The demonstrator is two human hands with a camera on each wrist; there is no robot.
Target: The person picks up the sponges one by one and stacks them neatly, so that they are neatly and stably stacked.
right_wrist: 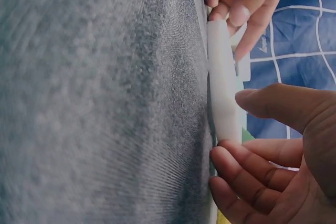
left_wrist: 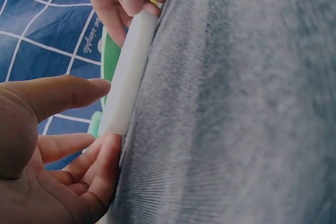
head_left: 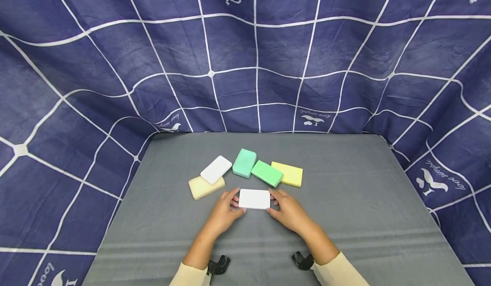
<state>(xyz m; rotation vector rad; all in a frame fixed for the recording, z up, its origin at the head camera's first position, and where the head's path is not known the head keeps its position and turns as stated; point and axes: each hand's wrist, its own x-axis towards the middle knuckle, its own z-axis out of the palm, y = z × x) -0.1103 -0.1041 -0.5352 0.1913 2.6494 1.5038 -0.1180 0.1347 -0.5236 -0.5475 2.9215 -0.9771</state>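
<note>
Cream sleeves come nearest; the left hand grips one short end of the white sponge block, level (on or barely above the grey cloth), broad face up, long axis left-to-right; the right hand grips its other end. Likely positioning; next calls for even, matched pressure.
</note>
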